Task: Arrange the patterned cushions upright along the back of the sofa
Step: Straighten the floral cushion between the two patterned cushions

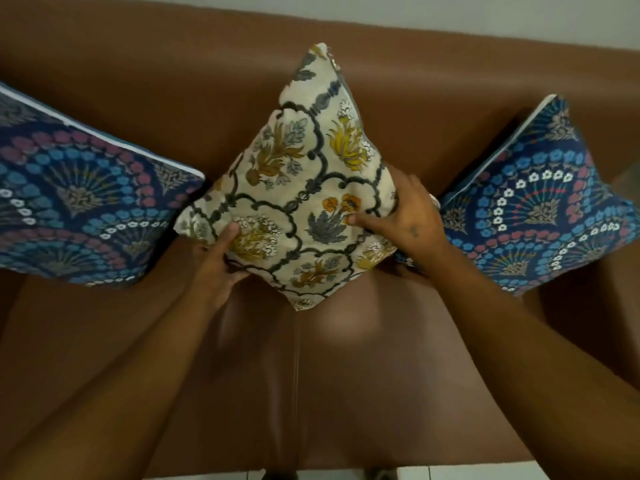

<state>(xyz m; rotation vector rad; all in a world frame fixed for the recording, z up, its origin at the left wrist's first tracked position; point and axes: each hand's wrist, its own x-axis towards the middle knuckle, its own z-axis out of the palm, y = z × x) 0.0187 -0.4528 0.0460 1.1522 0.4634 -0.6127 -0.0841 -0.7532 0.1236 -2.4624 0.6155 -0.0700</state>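
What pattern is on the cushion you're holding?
Cream cushion with yellow and grey flowers in dark scalloped frames; head view.

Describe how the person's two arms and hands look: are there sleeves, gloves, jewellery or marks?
Both forearms are bare as far as the picture shows: no sleeves, gloves, watch or bracelet. The left hand has no visible ring or mark. The right hand carries a small dark mark on its back, perhaps a tattoo; it is too small to read. No rings can be seen.
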